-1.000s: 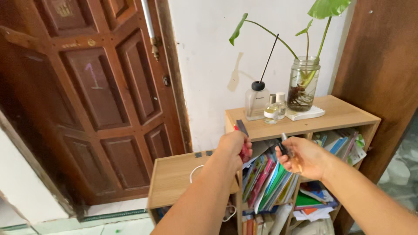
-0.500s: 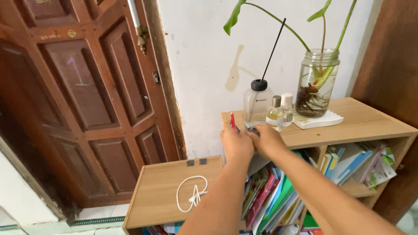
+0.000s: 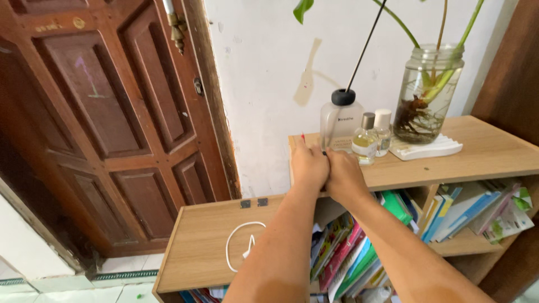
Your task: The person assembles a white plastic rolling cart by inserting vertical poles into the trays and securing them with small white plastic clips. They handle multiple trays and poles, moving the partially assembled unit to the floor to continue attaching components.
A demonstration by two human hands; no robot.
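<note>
Now side by side, touching: left hand (image 3: 309, 166) and right hand (image 3: 342, 174), both pressed down at the front left corner of the upper shelf (image 3: 494, 154). Left hand curled, knuckles up, closed around a red pen (image 3: 303, 137), only the tip poking out past the fingers. Right hand bent over something small and dark (image 3: 324, 152) at the seam between the two hands; too hidden to tell what, or whether truly gripped. Just beyond the right hand: a diffuser bottle (image 3: 341, 124) with a black stopper and a dark reed (image 3: 368, 42) slanting up. Right of that, near the right hand's fingertips, two small bottles (image 3: 366, 145), one with yellowish liquid, one with a white cap. Further right, well apart from both hands: a glass jar (image 3: 432, 92) of roots and green stems, standing on a white ribbed tray (image 3: 435, 149). Below the forearms: slanted rows of colourful books (image 3: 348, 252), more books (image 3: 466, 207) upright to the right. Lower left of the hands: a lower shelf top (image 3: 196, 247) with a looped white cable (image 3: 241, 252). Far left: a brown panelled door (image 3: 101, 112); white wall (image 3: 264, 67) behind the hands.
</note>
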